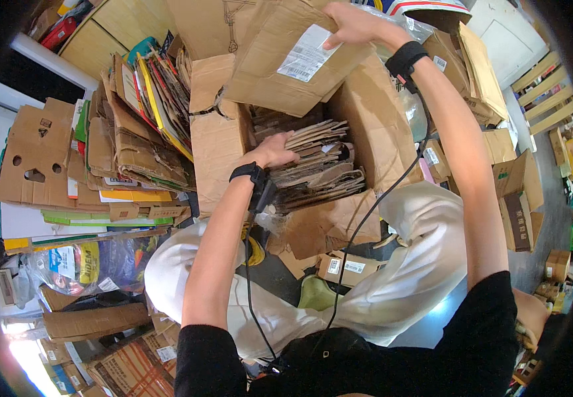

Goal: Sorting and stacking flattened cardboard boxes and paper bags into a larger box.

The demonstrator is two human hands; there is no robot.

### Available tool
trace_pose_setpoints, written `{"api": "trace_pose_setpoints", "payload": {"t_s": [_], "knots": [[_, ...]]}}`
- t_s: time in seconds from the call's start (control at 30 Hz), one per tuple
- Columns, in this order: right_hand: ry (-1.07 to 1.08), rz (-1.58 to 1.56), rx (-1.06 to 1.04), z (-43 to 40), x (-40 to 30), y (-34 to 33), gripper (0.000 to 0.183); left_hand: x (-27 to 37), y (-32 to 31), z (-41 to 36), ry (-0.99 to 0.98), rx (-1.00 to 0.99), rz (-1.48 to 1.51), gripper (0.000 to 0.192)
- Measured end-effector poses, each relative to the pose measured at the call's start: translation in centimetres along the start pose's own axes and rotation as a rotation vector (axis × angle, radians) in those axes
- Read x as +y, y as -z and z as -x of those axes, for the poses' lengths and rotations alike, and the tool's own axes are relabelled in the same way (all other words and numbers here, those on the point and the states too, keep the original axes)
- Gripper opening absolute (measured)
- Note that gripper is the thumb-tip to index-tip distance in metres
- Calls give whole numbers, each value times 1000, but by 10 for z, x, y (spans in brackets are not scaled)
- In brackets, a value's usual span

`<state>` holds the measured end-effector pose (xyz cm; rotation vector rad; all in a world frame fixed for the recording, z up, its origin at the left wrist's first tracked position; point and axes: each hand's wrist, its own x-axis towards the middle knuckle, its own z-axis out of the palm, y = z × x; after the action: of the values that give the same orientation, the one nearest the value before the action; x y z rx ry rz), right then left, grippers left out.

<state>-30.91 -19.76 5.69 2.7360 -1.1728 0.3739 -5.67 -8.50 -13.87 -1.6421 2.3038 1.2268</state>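
Before me stands a large open cardboard box (383,129) with its flaps folded out. Flattened cardboard pieces (316,164) are packed on edge inside it. My left hand (271,151) reaches into the box and rests against the left end of these pieces; whether its fingers grip any is hard to tell. Up at the far side, my right hand (353,27) holds a flattened cardboard sheet (261,64) by its upper right edge. That sheet bears a white printed label (307,52) and is tilted over the far part of the box opening. Each wrist wears a black strap.
Left of the box rises a tall stack of flattened cardboard (137,149). A plastic-wrapped package (92,263) lies below it. Small cartons (348,268) and a green plastic seat (316,293) are between my legs. Open cartons (517,198) stand at right. Black cables (366,218) hang from my wrists.
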Motion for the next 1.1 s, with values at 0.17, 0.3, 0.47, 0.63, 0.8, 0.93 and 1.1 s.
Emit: {"api": "trace_pose_setpoints", "payload": {"t_s": [0.17,0.3,0.47,0.63,0.8,0.93,1.1], "knots": [[-93,-304,-118,13,-25,47,38,7,16,2,113,-225,45,71],[-35,-21,-3,26,-61,64,27,-2,10,-16,176,-218,11,42],[-67,-27,-78,19,-81,61,23,-3,-1,-46,-12,-112,-89,33],[-131,39,39,13,-65,54,23,25,13,-78,127,51,-327,27],[-246,-15,-1,8,-46,47,27,37,14,-98,193,334,-608,87],[-18,-154,80,16,-39,48,30,16,23,-115,219,293,-652,111],[-127,-149,140,29,-42,34,27,-4,31,-136,151,306,-622,100]]}}
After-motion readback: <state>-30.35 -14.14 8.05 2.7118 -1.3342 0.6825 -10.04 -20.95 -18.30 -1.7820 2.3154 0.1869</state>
